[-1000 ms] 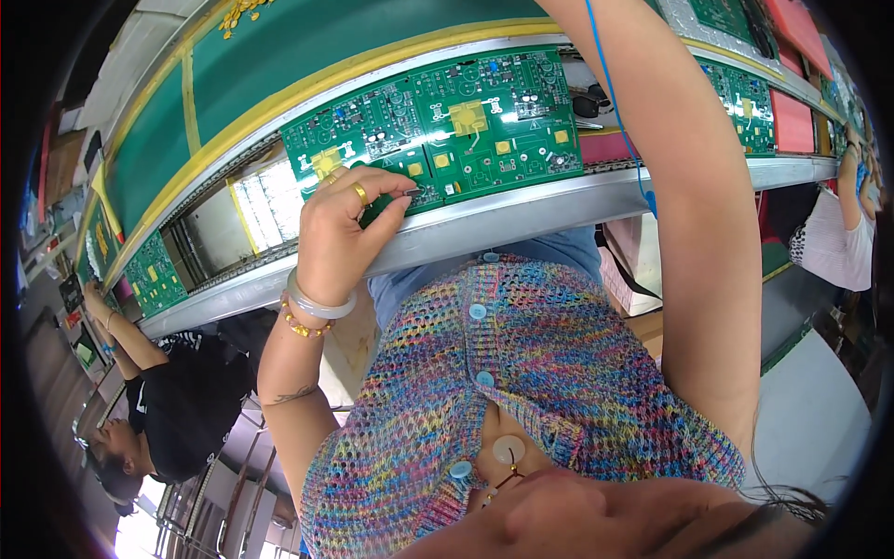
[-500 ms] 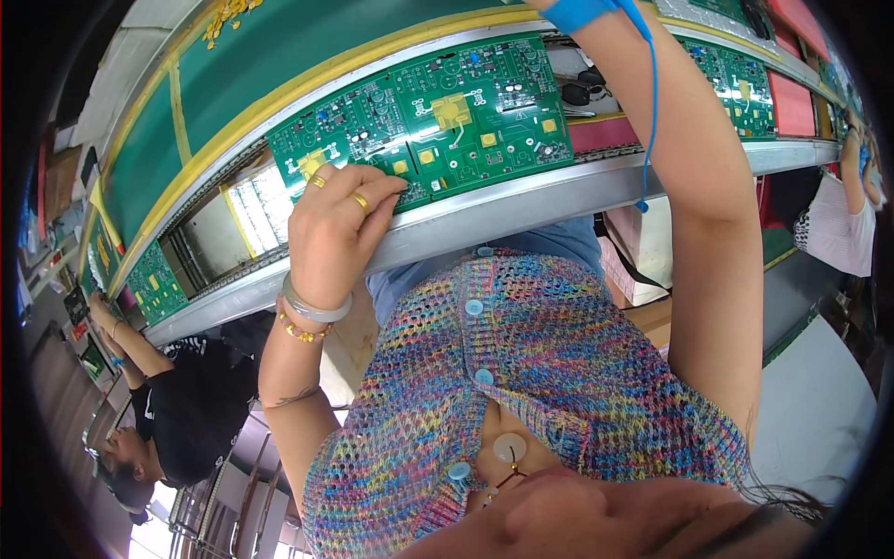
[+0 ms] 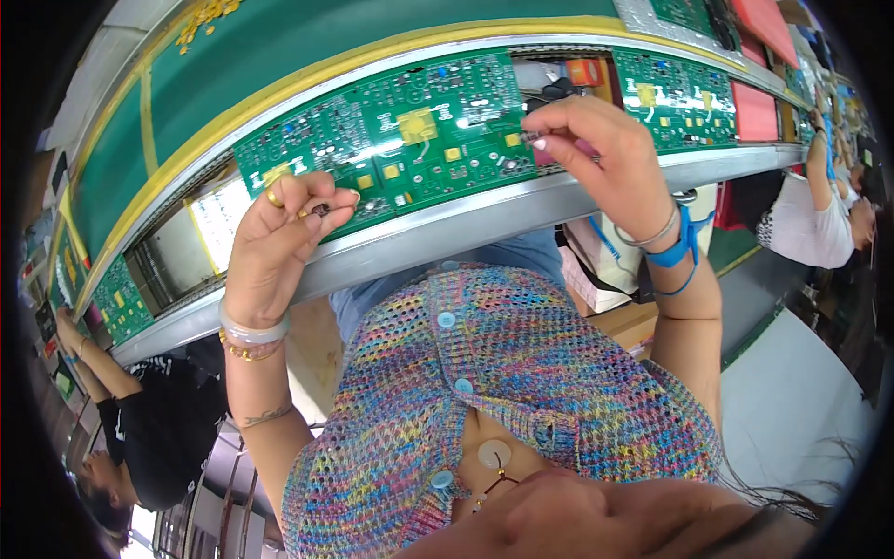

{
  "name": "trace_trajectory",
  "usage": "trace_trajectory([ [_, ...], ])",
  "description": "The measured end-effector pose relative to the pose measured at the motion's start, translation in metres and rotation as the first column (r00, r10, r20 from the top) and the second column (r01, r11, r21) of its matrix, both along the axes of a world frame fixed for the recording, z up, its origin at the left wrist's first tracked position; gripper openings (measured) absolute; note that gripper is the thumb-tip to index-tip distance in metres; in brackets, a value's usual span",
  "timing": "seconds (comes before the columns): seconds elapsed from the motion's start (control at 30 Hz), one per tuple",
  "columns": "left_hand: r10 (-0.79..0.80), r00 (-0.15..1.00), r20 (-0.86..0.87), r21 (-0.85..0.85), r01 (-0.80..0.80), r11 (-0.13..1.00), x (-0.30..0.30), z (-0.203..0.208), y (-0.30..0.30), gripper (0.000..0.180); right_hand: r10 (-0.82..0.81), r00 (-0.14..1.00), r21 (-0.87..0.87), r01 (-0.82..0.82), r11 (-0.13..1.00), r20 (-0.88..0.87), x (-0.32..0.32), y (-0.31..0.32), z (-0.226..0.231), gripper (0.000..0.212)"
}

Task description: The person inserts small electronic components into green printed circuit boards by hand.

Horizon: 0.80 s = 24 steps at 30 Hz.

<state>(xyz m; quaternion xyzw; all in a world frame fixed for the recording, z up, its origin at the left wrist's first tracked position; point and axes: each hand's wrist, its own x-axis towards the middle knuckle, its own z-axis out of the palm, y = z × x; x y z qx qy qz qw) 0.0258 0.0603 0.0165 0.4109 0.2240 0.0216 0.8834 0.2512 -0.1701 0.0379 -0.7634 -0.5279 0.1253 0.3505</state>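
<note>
A large green circuit board (image 3: 480, 116) with yellow squares and many small parts lies across the metal rails in front of me. Over its lower left corner, my left hand (image 3: 279, 228) pinches a small dark component (image 3: 321, 210) between thumb and fingertips. My right hand (image 3: 605, 154) is at the board's right end. Its thumb and forefinger are closed on another tiny dark component (image 3: 531, 138), whose exact kind is too small to make out. A blue wrist strap (image 3: 684, 238) circles my right wrist.
The near metal rail (image 3: 410, 244) runs between my body and the board. Another green board (image 3: 675, 102) sits farther right on the line, beside a pink-red block (image 3: 752, 112). Yellow pieces (image 3: 200, 20) lie on the green mat at far left. Co-workers stand at both sides.
My right hand has come back from beyond the top edge to the board's right end, pinching a small part. My left hand has lifted and turned, showing a dark component. The boards have shifted left.
</note>
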Motion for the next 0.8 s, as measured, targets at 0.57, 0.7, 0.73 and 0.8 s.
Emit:
trace_trajectory([
  [0.57,-0.032,0.999,0.007,0.114,0.031,0.993,-0.014,-0.005,-0.007,0.016,0.061,0.986,-0.068,-0.051,0.996,0.154,-0.005,-0.016,-0.028,0.014],
  [0.7,-0.043,0.998,-0.050,0.343,0.058,0.938,-0.015,-0.002,-0.010,0.015,0.085,0.977,-0.084,-0.069,0.994,0.195,-0.005,-0.016,-0.030,0.016],
  [0.73,-0.031,0.996,-0.088,0.424,0.066,0.903,-0.013,0.000,-0.014,0.016,0.092,0.975,-0.090,-0.075,0.993,0.204,-0.005,-0.016,-0.030,0.016],
  [0.8,-0.015,0.992,-0.125,0.500,0.077,0.862,-0.008,0.004,-0.020,0.016,0.111,0.968,-0.092,-0.092,0.991,0.225,-0.005,-0.015,-0.029,0.017],
])
